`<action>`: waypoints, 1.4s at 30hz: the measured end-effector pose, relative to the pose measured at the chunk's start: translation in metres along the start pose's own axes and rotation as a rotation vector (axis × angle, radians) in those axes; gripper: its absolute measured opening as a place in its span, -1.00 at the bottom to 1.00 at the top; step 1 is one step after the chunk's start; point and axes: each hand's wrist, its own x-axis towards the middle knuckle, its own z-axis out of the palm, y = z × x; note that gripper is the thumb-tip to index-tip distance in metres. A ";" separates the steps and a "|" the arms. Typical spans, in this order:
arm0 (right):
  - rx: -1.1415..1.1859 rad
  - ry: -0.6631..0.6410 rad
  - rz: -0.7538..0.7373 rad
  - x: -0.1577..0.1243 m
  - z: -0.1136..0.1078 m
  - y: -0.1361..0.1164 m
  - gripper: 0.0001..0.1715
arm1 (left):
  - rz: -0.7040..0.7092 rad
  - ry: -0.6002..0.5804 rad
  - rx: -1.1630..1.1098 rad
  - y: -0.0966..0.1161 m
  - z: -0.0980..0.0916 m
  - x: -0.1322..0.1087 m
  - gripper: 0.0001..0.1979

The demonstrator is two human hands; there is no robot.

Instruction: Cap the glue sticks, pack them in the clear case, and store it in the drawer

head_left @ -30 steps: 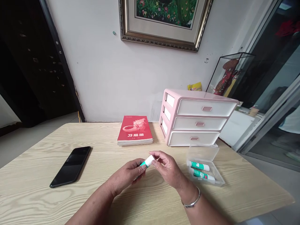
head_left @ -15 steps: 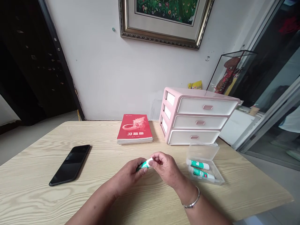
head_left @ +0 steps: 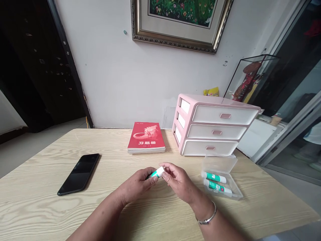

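A green and white glue stick (head_left: 154,173) is between my hands above the table's middle. My left hand (head_left: 140,182) is closed around its green body. The fingers of my right hand (head_left: 177,179) pinch the white end, thumb and forefinger against it. To the right, a clear plastic case (head_left: 234,187) stands with its lid up, holding two similar sticks, an upper one (head_left: 214,177) and a lower one (head_left: 217,188). A silver bangle circles my right wrist.
A black phone (head_left: 79,174) lies on the wooden table (head_left: 107,214) at the left. Behind my hands is a thick red book (head_left: 146,136). A pink and white drawer unit (head_left: 215,125) stands behind the case, by the wall.
The view has shifted slightly, so the table's objects appear a little further right. Both hands keep hold of the glue stick, with almost the same pose.
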 end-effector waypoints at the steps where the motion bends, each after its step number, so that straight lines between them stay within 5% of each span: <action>1: -0.002 -0.006 0.001 0.000 0.000 0.001 -0.63 | 0.005 0.002 0.004 -0.001 0.000 0.000 -0.70; 13: 0.092 0.147 0.245 0.008 0.010 0.005 -0.52 | 0.100 0.225 0.356 -0.013 0.016 0.004 -0.79; 23: 0.110 0.072 0.043 0.002 0.012 0.003 -0.46 | -0.077 0.199 -0.044 0.004 0.012 0.000 -0.65; 26: 0.104 0.134 0.037 0.001 0.012 0.001 -0.46 | -0.128 0.282 -0.133 0.002 0.011 0.001 -0.51; 34: -0.001 0.218 0.029 -0.001 0.007 0.000 -0.47 | -0.157 0.421 -0.216 0.008 0.007 0.000 -0.50; 42: -0.185 0.395 0.025 -0.046 -0.003 -0.002 -0.56 | -0.104 0.445 -0.233 0.000 0.005 -0.003 -0.46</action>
